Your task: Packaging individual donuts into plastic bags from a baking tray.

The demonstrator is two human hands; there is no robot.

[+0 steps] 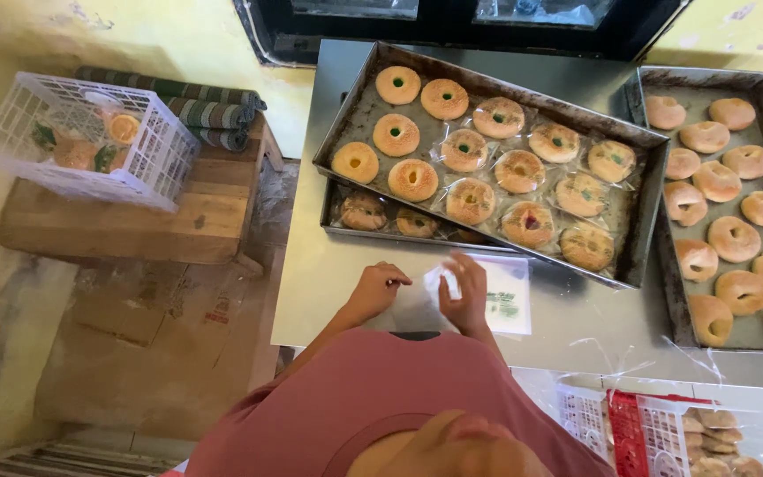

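Note:
My left hand (378,289) and my right hand (465,291) meet over a small stack of clear plastic bags (505,305) on the steel table (328,265). Both pinch one thin clear bag (434,283) between the fingers. Just beyond them a dark metal tray (373,110) holds round filled buns, several wrapped in clear plastic. It rests tilted on a second tray (337,225) with more wrapped buns.
A dark tray (673,300) of plain bare buns lies at the right. A white crate (161,150) with wrapped buns sits on a wooden bench (134,225) at the left, beside rolled striped cloths (209,110). Red and white baskets (633,428) of buns stand at the lower right.

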